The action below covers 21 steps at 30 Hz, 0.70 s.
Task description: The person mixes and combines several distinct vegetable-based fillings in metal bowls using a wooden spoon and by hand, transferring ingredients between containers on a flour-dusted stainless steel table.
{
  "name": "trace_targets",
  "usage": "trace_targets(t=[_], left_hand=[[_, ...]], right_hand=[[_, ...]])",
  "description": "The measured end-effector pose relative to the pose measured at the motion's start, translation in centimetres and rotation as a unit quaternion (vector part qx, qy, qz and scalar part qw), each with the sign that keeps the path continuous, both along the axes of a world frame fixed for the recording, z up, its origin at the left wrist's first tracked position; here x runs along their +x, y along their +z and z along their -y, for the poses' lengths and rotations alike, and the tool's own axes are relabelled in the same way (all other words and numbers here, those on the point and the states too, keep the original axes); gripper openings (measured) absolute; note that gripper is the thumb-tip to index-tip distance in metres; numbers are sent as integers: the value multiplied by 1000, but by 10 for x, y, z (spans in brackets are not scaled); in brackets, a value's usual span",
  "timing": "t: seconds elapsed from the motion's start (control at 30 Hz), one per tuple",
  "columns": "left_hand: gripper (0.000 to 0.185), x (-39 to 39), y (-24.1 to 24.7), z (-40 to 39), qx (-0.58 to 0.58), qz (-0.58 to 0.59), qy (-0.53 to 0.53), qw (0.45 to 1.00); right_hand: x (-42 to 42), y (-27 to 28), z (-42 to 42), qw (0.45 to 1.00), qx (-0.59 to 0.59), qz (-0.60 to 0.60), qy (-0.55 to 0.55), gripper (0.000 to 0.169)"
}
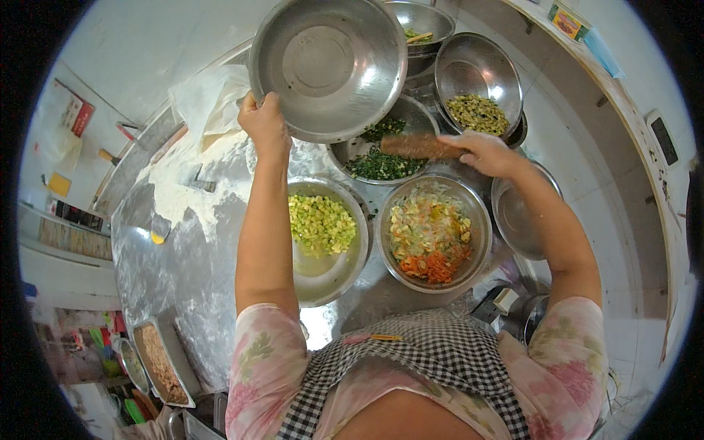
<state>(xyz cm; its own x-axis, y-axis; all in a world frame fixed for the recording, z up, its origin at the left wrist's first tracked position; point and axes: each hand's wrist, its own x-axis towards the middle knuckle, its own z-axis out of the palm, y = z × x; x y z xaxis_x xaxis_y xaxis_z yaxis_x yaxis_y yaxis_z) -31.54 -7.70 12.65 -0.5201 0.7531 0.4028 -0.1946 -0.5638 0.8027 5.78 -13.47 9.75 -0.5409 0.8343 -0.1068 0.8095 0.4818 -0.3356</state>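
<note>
My left hand [265,125] grips the rim of a large, nearly bare metal bowl [324,60], lifted and tilted above the table. In my right hand [487,154] is a brown wooden tool [421,146], blurred, its wide end over a metal bowl of chopped dark greens [385,165]. Nearer to me stands a bowl of shredded carrot, egg-like pieces and pale noodle-like strands [432,236]. Left of it, partly behind my left forearm, a bowl holds diced pale-green vegetable [324,223] and some liquid.
Flour [181,181] covers part of the metal table, with a scraper [201,182] in it. Beyond are a bowl of chopped yellow-green filling [477,114] and another bowl with a utensil [419,38]. An empty-looking bowl [522,214] is at right; a tray of brownish filling [159,360] at lower left.
</note>
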Motion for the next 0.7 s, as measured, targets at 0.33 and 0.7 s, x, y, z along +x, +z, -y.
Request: trace_targets(t=[0.33,0.7], left_hand=[[24,7,-4,-11,-3,-10,52,999],[25,-220,-41,121,-109,128,225,960]], right_hand=[[-13,15,-3,989,114,87,34,53],[0,19,23,998,35,-42,34,61]])
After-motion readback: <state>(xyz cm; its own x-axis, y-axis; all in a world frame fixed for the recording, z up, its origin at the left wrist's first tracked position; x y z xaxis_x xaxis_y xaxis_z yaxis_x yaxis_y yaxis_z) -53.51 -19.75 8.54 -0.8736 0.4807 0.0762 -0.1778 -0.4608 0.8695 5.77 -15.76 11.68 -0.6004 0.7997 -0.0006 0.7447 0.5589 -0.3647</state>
